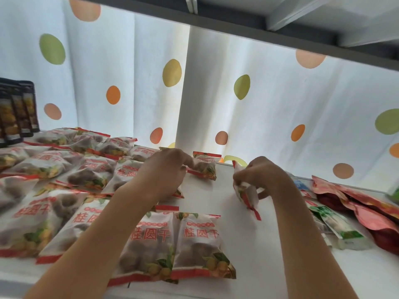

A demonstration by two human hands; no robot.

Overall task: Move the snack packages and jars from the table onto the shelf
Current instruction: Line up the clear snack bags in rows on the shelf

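Observation:
Both my hands reach over the white shelf (218, 197). My right hand (261, 175) grips a white snack package with red edges (247, 196), held upright on its side above the shelf. My left hand (166, 169) pinches the near red edge of another such package (205, 166) that lies at the back of the shelf. Several more of these packages (64, 190) cover the shelf's left part in rows. Two of them (172, 240) lie side by side at the front, between my forearms.
Dark upright pouches (17, 111) stand at the far left. Red and pink bags (367, 210) and green-and-white packs (339, 227) lie on the right. A dotted white curtain (237, 104) hangs behind. The upper shelf board (259, 29) runs overhead.

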